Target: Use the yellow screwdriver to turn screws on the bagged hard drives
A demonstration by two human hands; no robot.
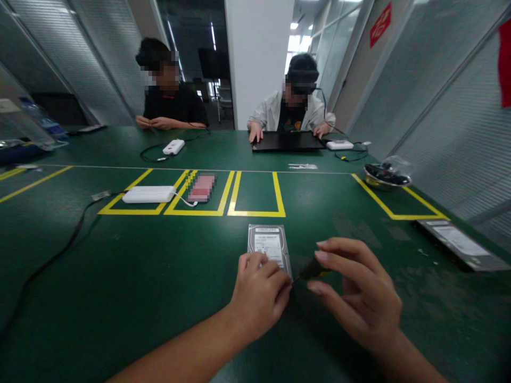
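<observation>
A silver hard drive (268, 246) with a white label lies flat on the green table before me. My left hand (259, 292) is closed over its near end, fingers curled on top and hiding that part. My right hand (359, 292), to the right of the drive, has its fingers and thumb around a dark screwdriver (314, 268). The handle touches the fingertips, while the thumb sits slightly lower. A thin shaft points left towards the drive's near right corner, by my left fingertips. Where the tip ends is hidden.
Another drive-like unit (459, 242) lies at right, near a metal bowl (385, 175) of dark items. Yellow tape outlines (255, 214) cross the table. A white power bank (149, 194) with cable and a phone (202, 188) lie left. Two people sit opposite, one holding a black panel (288, 141).
</observation>
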